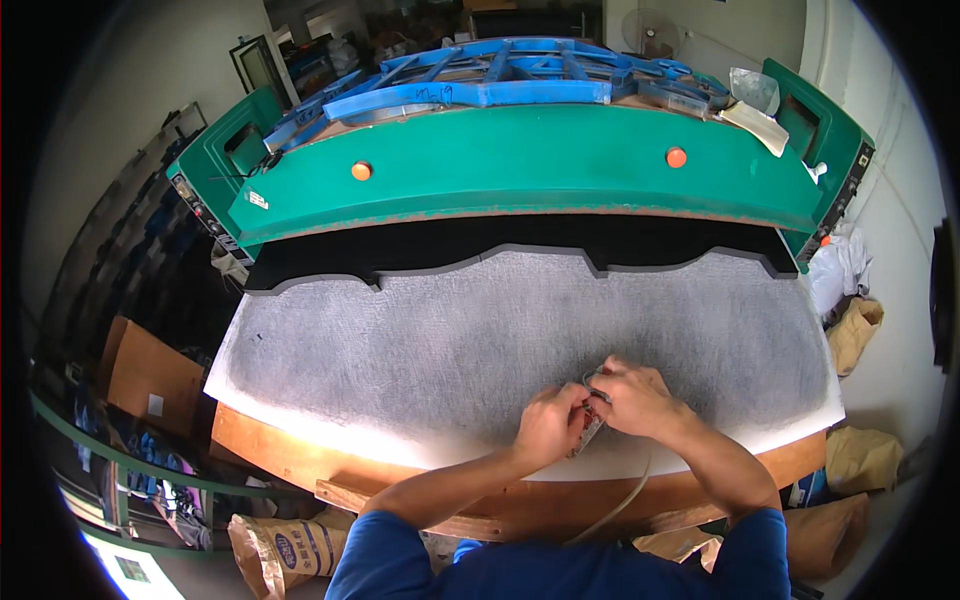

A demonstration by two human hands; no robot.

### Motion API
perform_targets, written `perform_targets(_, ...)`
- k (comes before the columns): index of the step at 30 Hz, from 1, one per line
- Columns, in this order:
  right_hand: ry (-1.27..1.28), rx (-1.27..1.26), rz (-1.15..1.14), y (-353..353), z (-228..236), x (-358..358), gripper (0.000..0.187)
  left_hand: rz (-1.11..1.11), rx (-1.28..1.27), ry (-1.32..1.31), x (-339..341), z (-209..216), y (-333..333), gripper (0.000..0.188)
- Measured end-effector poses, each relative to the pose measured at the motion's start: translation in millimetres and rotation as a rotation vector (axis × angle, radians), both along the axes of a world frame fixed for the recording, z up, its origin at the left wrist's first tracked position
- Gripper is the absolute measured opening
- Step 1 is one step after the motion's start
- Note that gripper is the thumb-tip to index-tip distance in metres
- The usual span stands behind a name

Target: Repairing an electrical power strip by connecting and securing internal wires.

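Observation:
Over the front part of the grey, worn work board (420,340), my two hands meet. My left hand (550,425) is closed, its fingertips pinched on a small, narrow red-and-grey object (590,432). Close against it, my right hand (640,400) is also closed, fingers bent over the upper end of the same object. A thin dark piece shows between the fingertips. My fingers hide most of the object, so its kind cannot be made out. Farther back lies a black sheet (430,250) with a wavy, stepped front edge, apart from both hands.
A green machine beam (520,160) with two orange buttons spans the back, and blue frames (470,92) rest on it. A pale cord or hose (622,500) hangs by the wooden front edge (290,440). Paper sacks (285,555) and a cardboard box (150,375) stand around.

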State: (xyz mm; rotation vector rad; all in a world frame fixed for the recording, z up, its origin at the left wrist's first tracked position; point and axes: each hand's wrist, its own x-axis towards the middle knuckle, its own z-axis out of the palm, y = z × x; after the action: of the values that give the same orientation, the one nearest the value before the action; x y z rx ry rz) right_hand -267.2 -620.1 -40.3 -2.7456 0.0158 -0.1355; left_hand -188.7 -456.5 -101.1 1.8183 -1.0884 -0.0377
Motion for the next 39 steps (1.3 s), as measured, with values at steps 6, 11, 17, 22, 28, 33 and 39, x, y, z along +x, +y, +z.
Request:
perform_targets(6,-0.21,0.027,0.185,-8.6,-7.7,14.0,0.014,-0.104,-0.104,0.115,22.0,-12.5,-4.3,0.021)
perform_targets(11,-0.002,0.386,0.136,-24.9,-39.3,24.6,0.013,-0.219,-0.077,0.264,40.4,-16.9,1.6,0.022)
perform_targets(17,0.233,0.601,0.058,-21.8,-24.5,29.4,0.014,-0.231,-0.121,0.508,34.4,-29.2,8.8,0.017)
perform_targets(22,0.356,0.532,0.08,-26.5,-26.9,28.4,0.015,-0.222,-0.181,0.278,27.9,-35.4,9.4,0.018)
perform_targets(28,0.379,0.594,0.054,-23.2,-23.8,28.7,0.016,-0.225,-0.212,0.235,33.0,-43.9,10.2,0.018)
perform_targets(33,0.369,0.608,0.035,-26.2,-28.8,25.4,0.013,-0.237,-0.176,0.119,37.9,-24.6,8.7,0.02)
perform_targets(39,0.378,0.637,0.043,-26.5,-25.5,27.1,0.011,-0.247,-0.114,0.007,33.6,-21.6,10.1,0.02)
